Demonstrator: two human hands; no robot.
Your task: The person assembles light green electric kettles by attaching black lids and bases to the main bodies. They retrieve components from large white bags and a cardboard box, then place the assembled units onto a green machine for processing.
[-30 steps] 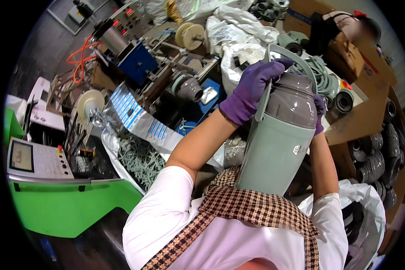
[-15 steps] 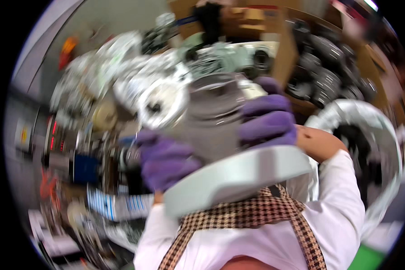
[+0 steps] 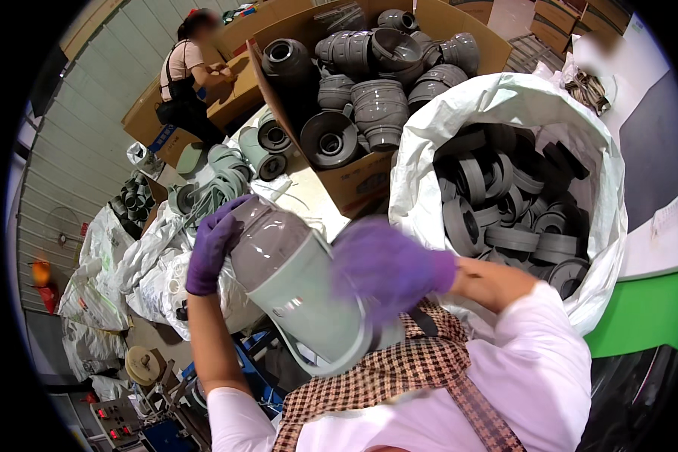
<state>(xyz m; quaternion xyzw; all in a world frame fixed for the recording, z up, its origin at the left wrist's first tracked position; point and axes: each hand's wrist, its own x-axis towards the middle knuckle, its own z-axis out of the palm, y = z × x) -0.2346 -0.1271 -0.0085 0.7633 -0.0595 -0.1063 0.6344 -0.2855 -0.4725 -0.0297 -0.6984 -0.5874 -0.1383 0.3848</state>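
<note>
A cylindrical plastic housing, grey at its far end and pale green over the rest, is held tilted in front of my chest. A pale green band loops around its near end. My left hand, in a purple glove, is closed around the grey end from the left. My right hand, gloved the same way, is smeared by motion at the housing's right side. Its fingers cannot be made out, nor can I tell whether it touches the housing.
Grey parts fill a cardboard box ahead. A white sack of dark grey rings stands at the right, beside a green surface. Pale green parts lie on a white table. Another person works at the far left.
My view has swung right, bringing the box and sack nearer the middle. The housing has turned so its pale green side shows. My right hand has moved from the grey end toward its near right side.
</note>
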